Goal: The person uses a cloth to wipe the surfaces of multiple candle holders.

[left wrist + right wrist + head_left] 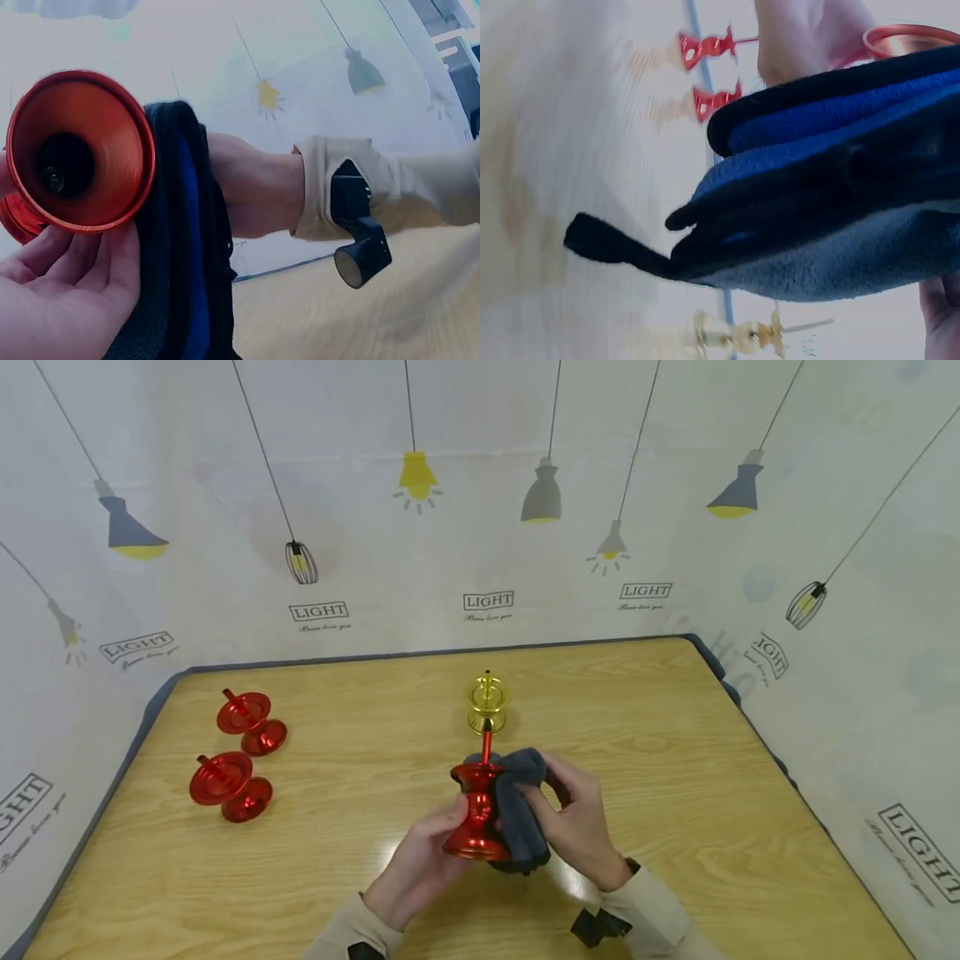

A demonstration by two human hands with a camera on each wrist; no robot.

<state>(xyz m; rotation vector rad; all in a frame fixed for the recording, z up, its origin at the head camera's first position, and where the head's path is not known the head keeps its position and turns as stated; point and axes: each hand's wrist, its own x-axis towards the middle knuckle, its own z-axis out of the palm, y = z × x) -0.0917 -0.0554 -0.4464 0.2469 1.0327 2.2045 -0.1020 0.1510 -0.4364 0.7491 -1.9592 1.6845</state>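
Note:
A shiny red candlestick (480,814) is gripped by my left hand (426,858), its spike pointing up and away and its base toward me. In the left wrist view the hollow underside of its base (112,127) faces the camera, with fingers curled beneath it. My right hand (577,818) pinches a folded dark blue cloth (522,810) against the candlestick's right side. Folded layers of the cloth (817,172) fill much of the right wrist view and hide most of the right hand there.
Two red candlesticks (264,737) (247,799) stand at the left of the wooden table (360,718). A gold candlestick (487,697) stands beyond my hands, near the back edge. A white backdrop (420,568) printed with lamps surrounds the table on the far side and both flanks.

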